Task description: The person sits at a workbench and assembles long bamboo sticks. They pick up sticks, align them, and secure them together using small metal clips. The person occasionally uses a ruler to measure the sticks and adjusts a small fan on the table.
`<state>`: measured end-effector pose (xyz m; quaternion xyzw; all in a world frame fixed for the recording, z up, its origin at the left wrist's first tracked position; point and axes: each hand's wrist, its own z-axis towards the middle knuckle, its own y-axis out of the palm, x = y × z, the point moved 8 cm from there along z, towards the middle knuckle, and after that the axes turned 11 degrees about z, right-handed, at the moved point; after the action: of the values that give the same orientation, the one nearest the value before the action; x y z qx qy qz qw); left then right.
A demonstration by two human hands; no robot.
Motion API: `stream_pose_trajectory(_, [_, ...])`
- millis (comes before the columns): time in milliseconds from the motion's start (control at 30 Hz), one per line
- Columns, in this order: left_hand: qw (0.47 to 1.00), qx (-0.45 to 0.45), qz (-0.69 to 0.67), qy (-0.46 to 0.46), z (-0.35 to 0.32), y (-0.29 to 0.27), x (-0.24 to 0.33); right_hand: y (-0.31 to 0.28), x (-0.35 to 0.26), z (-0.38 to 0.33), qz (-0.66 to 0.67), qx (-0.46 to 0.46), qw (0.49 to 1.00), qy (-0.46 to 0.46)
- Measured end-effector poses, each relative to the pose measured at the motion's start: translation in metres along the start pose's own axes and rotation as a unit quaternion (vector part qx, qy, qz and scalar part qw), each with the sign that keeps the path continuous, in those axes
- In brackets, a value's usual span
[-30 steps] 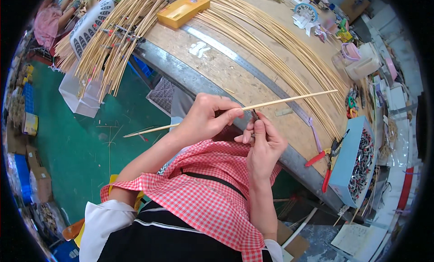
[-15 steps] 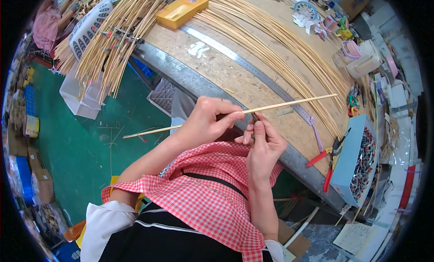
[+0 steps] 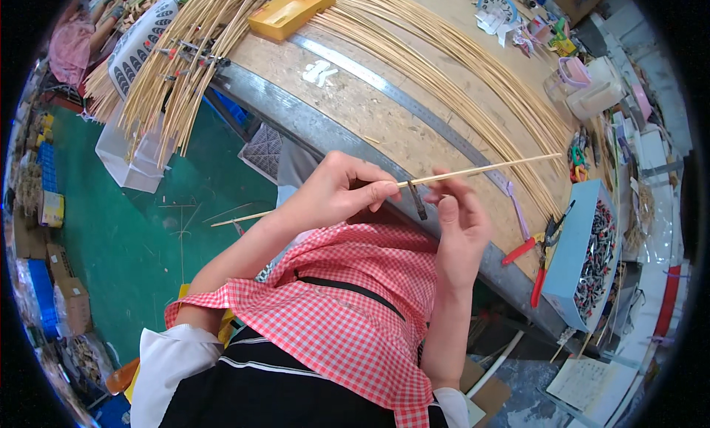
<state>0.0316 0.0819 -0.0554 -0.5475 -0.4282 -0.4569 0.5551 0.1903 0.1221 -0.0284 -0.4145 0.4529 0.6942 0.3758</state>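
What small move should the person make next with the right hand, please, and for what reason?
Probably pinch the dark narrow piece between right thumb and fingers. It hangs at the thin stick, just beyond the left hand's fingertips, and the right hand is open beside it. The left hand's grip on the stick should help steady it.

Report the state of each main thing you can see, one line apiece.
Thin pale wooden stick: held, off the table
Bare left hand: closed on the stick
Bare right hand: open, fingertips blurred
Small dark narrow piece: hanging at the stick
Red-handled pliers: handles spread
Light blue rectangular box: open-topped, full of small pieces
Long grey metal ruler: lying flat
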Motion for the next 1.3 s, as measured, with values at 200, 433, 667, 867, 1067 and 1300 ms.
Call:
stream_pose_trajectory(200, [0.995, -0.053, -0.083, -0.033, -0.003, 0.011, 0.008, -0.017, 0.001, 0.012, 0.096, -0.006, 0.994, 0.042])
stream_pose_trajectory(433, [0.969, 0.058, 0.237, 0.04, -0.004, -0.096, 0.018, -0.124, -0.034, 0.036, 0.098, 0.164, 0.981, -0.048])
stream_pose_trajectory(667, [0.953, 0.037, 0.297, 0.049, -0.012, -0.103, 0.017, -0.227, -0.085, 0.031, 0.111, 0.282, 0.946, -0.114])
stream_pose_trajectory(867, [0.943, -0.066, 0.313, 0.094, -0.011, -0.07, 0.019, -0.257, -0.076, 0.028, 0.166, 0.272, 0.943, -0.096])
stream_pose_trajectory(1067, [0.952, 0.009, 0.291, 0.092, -0.012, -0.093, 0.039, -0.24, -0.076, 0.04, 0.158, 0.222, 0.958, -0.085])
stream_pose_trajectory(1300, [0.903, 0.327, 0.275, 0.041, -0.047, -0.225, 0.036, -0.226, -0.06, 0.039, 0.165, 0.186, 0.967, -0.059])
